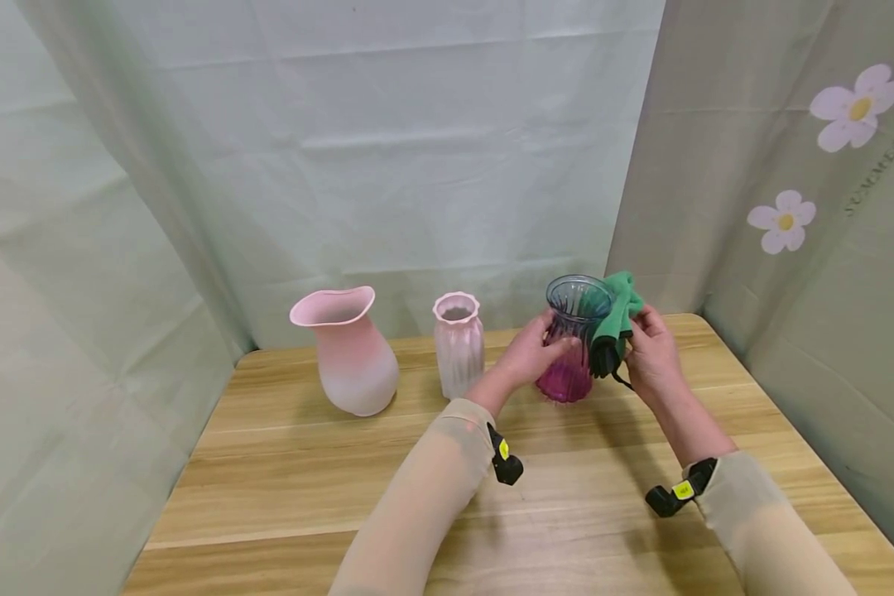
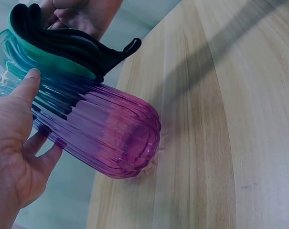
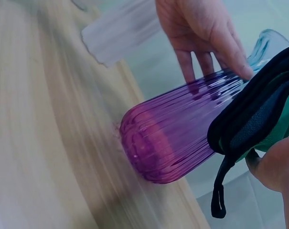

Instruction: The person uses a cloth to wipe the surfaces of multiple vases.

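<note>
**Ribbed glass vase held and wiped at the table's back right**

Head view: left hand (image 1: 527, 358) grips the ribbed purple-blue glass vase (image 1: 572, 348) on the wooden table (image 1: 328, 488); right hand (image 1: 651, 356) presses a green cloth (image 1: 617, 319) to it. Wavy-rimmed pink vase (image 1: 348, 352) and fluted pale vase (image 1: 458, 341) stand left

Left wrist: thumb curled on ribs, dark-backed cloth draped

Right wrist: cloth's loop dangles

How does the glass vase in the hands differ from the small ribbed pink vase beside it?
The glass vase is see-through, blue at the top and purple below; the pink vase is opaque and pale. The left hand holds the glass vase and a green cloth lies against it; the pink vase stands untouched. Both are ribbed.
</note>
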`<state>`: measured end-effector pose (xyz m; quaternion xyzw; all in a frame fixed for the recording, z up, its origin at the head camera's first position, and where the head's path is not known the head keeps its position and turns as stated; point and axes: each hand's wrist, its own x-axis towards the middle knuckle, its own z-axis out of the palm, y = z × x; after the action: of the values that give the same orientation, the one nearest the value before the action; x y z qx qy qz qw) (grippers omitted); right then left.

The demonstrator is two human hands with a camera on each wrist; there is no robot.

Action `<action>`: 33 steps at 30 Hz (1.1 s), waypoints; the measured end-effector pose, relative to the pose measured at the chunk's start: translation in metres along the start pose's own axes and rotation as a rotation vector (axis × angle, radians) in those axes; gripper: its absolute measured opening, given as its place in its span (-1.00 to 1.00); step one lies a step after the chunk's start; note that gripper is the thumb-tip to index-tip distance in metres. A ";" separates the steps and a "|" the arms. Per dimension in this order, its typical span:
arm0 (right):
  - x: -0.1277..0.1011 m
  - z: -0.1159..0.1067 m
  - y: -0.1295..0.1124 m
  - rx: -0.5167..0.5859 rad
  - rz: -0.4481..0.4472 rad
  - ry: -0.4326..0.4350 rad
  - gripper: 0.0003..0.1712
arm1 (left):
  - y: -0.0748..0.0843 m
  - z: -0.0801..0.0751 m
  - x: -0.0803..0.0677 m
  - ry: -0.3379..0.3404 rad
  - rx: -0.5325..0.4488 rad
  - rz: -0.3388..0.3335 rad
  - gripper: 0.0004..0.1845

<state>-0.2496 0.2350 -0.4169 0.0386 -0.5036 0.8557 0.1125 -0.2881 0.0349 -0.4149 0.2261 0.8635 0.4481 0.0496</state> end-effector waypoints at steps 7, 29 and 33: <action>-0.004 -0.008 0.021 -0.313 -0.077 -0.022 -0.80 | -0.001 0.000 0.000 0.001 0.003 0.012 -0.18; -0.025 -0.057 0.071 -0.630 -0.031 -0.014 -0.76 | -0.001 0.000 0.000 0.003 -0.034 -0.005 -0.11; -0.026 -0.055 0.071 -0.613 -0.026 0.000 -0.76 | -0.002 0.001 0.001 0.001 -0.029 -0.014 -0.10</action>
<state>-0.2378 0.2454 -0.5091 0.0091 -0.7379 0.6622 0.1297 -0.2893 0.0351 -0.4176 0.2190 0.8586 0.4602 0.0554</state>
